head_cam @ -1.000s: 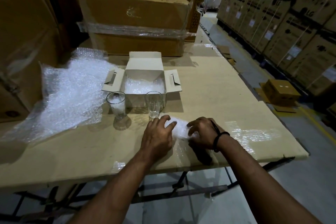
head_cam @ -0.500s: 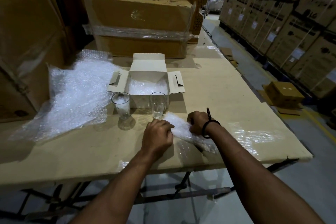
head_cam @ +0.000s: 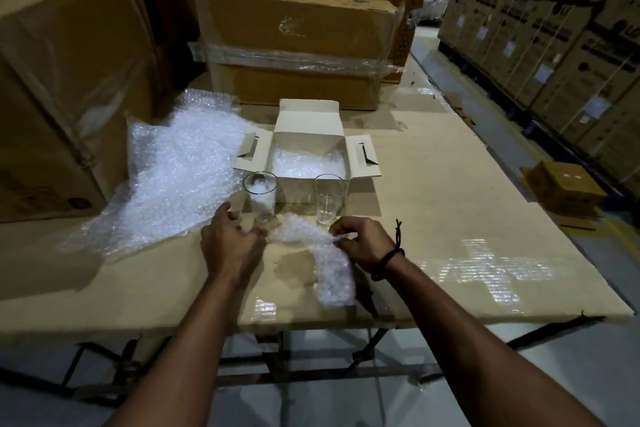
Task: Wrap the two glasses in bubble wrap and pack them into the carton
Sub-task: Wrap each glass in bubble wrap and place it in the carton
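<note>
- Our right hand (head_cam: pixel 363 246) pinches the edge of a small piece of bubble wrap (head_cam: pixel 323 253) between thumb and curled fingers, and a black cord (head_cam: pixel 391 258) is around its wrist.
- Our left hand (head_cam: pixel 232 246) has its fingers loosely bent, with the fingertips at the left end of the same piece. We cannot tell if they really grip it or only touch it.
- The small piece is raised a little above the table (head_cam: pixel 450 218). It goes from hand to hand, and its free end hangs down to the table surface under the right hand.
- The left glass (head_cam: pixel 260 198) stands upright just beyond the left hand. It looks whitish inside, and we cannot tell why.
- The right glass (head_cam: pixel 329 198) stands upright just beyond the right hand and is clear.
- Both glasses are unwrapped and stand just in front of the white carton (head_cam: pixel 308 121), apart from each other.
- The carton is open, its flaps are spread to the sides and back, and some bubble wrap lies inside it.
- A large bubble wrap sheet (head_cam: pixel 180 177) lies crumpled on the table, left of the carton.
- Big cardboard boxes (head_cam: pixel 298 45) stand behind the carton, and a small brown box (head_cam: pixel 564 184) is on the floor at the right.
</note>
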A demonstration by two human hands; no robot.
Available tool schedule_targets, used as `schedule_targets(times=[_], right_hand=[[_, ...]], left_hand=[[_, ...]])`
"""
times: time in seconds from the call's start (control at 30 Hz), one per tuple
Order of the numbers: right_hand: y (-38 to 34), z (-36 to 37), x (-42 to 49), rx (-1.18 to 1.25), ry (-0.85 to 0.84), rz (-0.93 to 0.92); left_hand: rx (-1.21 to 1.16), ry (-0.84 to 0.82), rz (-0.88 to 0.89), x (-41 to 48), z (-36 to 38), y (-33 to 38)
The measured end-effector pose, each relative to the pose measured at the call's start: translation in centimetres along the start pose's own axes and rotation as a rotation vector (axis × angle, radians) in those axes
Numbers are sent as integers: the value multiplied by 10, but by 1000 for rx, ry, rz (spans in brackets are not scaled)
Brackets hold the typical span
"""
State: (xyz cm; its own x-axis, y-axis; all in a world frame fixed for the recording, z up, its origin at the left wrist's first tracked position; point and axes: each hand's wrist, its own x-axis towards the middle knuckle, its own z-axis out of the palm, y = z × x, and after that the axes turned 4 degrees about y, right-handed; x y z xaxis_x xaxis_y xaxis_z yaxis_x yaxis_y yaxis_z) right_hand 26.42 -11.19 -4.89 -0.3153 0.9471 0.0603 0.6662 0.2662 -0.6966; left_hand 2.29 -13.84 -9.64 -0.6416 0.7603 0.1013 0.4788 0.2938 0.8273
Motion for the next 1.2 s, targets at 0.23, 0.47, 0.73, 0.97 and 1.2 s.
schedule_targets(times=[0.23,0.47,0.73,0.97,1.2], right_hand=[[-41,30,-1,613,-45,89],[-84,34,36,561,219,98],[-110,61,88,-258,320,-105],[-105,50,100,-696,-85,-143],[-114,51,105,-718,-292,13]], left_hand=[[25,-267,188,30,1,-12],[-46,-243,164,29,-4,-4],[-10,-216,221,35,-1,-7],[24,-187,268,39,5,-13],[93,-187,335,43,10,-15]])
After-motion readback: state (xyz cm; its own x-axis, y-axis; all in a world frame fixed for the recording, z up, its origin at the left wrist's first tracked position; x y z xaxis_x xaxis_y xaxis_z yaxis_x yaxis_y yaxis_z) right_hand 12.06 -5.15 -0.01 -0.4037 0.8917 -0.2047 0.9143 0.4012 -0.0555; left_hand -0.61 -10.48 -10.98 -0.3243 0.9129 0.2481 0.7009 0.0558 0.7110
